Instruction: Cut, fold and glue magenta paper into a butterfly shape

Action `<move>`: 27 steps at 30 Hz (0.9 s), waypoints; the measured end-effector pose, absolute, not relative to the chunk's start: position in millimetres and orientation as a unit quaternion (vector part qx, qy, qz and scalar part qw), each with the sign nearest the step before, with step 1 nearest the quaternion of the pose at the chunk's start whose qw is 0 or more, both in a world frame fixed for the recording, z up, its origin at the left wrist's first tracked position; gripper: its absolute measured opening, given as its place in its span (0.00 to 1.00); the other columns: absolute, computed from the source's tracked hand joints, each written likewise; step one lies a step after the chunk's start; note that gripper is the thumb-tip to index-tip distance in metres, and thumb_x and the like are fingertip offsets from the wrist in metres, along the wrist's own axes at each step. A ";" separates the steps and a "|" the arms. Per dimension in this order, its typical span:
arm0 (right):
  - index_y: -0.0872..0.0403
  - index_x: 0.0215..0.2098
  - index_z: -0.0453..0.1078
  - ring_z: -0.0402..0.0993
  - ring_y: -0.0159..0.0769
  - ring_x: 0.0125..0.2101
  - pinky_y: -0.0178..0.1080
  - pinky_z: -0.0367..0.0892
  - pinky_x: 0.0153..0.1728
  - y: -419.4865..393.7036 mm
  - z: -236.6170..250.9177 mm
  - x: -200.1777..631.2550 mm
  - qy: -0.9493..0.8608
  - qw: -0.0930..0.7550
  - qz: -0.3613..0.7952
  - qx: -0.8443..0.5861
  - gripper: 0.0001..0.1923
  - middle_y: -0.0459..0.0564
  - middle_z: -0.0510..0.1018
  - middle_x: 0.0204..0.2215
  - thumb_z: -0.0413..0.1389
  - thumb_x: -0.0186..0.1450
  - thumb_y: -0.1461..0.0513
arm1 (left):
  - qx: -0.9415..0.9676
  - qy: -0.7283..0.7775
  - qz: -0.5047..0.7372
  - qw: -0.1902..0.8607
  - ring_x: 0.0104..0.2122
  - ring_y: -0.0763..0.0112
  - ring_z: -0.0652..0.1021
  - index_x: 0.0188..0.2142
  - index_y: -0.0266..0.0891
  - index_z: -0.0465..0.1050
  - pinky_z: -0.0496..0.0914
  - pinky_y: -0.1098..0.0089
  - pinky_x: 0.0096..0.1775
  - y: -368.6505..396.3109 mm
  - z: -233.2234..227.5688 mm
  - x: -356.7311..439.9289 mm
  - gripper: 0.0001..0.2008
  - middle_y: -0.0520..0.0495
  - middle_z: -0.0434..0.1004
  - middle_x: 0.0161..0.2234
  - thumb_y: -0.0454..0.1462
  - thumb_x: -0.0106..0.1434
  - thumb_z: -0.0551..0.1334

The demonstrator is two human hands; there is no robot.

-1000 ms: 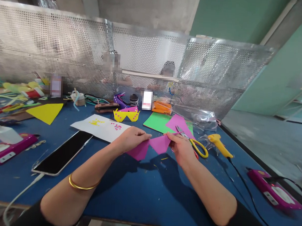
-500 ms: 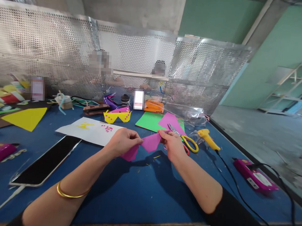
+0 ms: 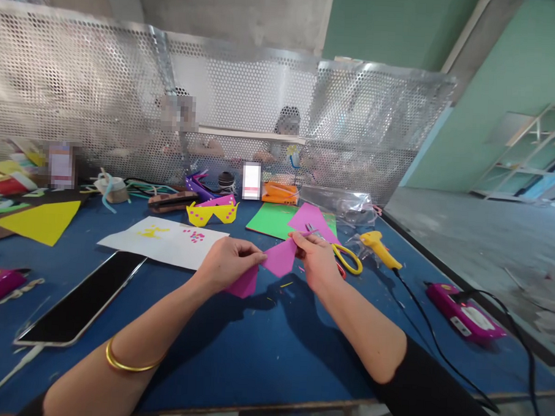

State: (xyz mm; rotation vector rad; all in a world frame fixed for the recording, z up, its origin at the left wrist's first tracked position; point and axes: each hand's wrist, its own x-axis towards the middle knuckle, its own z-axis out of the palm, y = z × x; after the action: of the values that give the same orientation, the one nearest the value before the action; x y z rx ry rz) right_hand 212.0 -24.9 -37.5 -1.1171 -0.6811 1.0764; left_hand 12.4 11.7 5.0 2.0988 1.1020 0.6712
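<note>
A pink cut-out shaped like glasses [image 3: 281, 259], of paper or thin foam, is held up above the blue table between both hands. My left hand [image 3: 227, 261] pinches it near the middle and covers part of its left half. At its right end my right hand [image 3: 316, 255] grips the edge between thumb and fingers. Just beyond the right hand lie scissors with yellow and red handles [image 3: 347, 259], partly hidden. Finished-looking yellow glasses with pink dots [image 3: 211, 214] stand further back. White paper with yellow and pink bits [image 3: 161, 240] lies behind my left hand.
A phone [image 3: 83, 301] with a cable lies at left, near a yellow sheet [image 3: 42, 222]. Green sheets [image 3: 270, 220] carry a pink piece [image 3: 314, 219]. At right are a yellow glue gun [image 3: 380, 250] and a corded magenta box [image 3: 463, 311]. Perforated metal [image 3: 259, 84] walls the back.
The view has shifted slightly. Both hands still hold the pink cut-out, and its right half now shows turned a little more toward me.
</note>
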 end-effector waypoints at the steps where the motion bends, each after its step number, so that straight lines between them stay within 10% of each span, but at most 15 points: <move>1: 0.54 0.56 0.69 0.75 0.42 0.48 0.50 0.74 0.47 -25.5 -36.9 210.6 -0.303 0.663 0.478 -0.490 0.19 0.54 0.74 0.54 0.59 0.70 0.55 | 0.803 0.424 0.260 0.328 0.27 0.67 0.75 0.28 0.42 0.82 0.64 0.69 0.31 11.4 4.8 12.7 0.16 0.51 0.80 0.24 0.50 0.55 0.62; 14: 0.55 0.54 0.70 0.76 0.40 0.45 0.48 0.75 0.45 -34.3 -36.3 197.0 -0.321 0.631 0.511 -0.488 0.17 0.53 0.75 0.51 0.58 0.70 0.55 | 0.810 0.427 0.271 0.297 0.24 0.69 0.72 0.25 0.42 0.80 0.60 0.70 0.28 6.8 5.5 14.2 0.15 0.52 0.74 0.18 0.49 0.56 0.62; 21: 0.55 0.35 0.78 0.78 0.37 0.34 0.40 0.72 0.37 -35.1 -31.5 193.9 -0.299 0.673 0.510 -0.445 0.16 0.49 0.83 0.32 0.70 0.58 0.52 | 0.802 0.421 0.260 0.334 0.22 0.71 0.70 0.24 0.40 0.79 0.60 0.71 0.26 12.4 3.4 13.1 0.17 0.52 0.74 0.19 0.50 0.54 0.62; 27: 0.55 0.52 0.71 0.77 0.39 0.44 0.47 0.75 0.44 -30.6 -31.1 203.9 -0.269 0.684 0.500 -0.458 0.16 0.52 0.77 0.49 0.58 0.70 0.55 | 0.808 0.421 0.252 0.327 0.21 0.72 0.68 0.23 0.40 0.78 0.60 0.71 0.25 12.2 1.5 12.5 0.18 0.53 0.72 0.18 0.51 0.56 0.61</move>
State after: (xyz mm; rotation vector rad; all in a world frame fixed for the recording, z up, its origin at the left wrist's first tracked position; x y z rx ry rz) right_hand 203.9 -30.6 -31.1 -1.0262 -0.6042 1.1219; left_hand 12.5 12.2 1.5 2.1153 1.1034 0.6595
